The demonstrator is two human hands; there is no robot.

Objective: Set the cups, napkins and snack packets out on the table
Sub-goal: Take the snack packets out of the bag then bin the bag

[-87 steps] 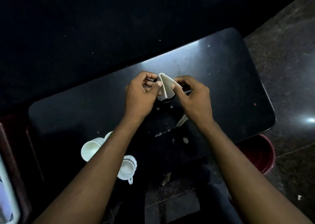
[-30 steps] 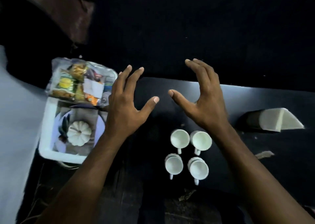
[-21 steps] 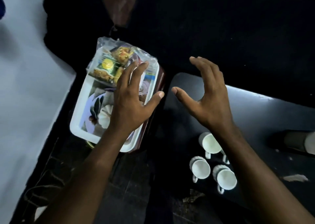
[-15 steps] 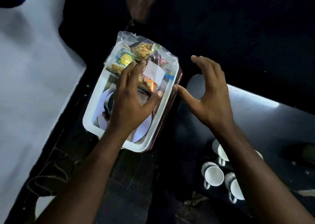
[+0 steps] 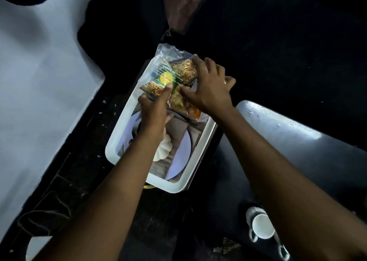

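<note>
Place: dim home living area, likely.
Signs: low dark bench (image 5: 297, 141), white cup (image 5: 261, 226), printed white tray (image 5: 127, 137), stone-tiled floor (image 5: 83, 161).

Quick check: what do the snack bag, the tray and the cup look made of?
Snack bag: thin clear plastic film, going by its crinkles and glints. Tray: probably smooth white plastic or melamine, with a rounded rim. Cup: likely glazed white ceramic, though it could be plastic.

We see a dim room. A pale wall (image 5: 39, 85) fills the left side. The dark floor (image 5: 83, 141) below it carries pale specks. A black glossy table (image 5: 297, 141) at right reflects a streak of light.
</note>
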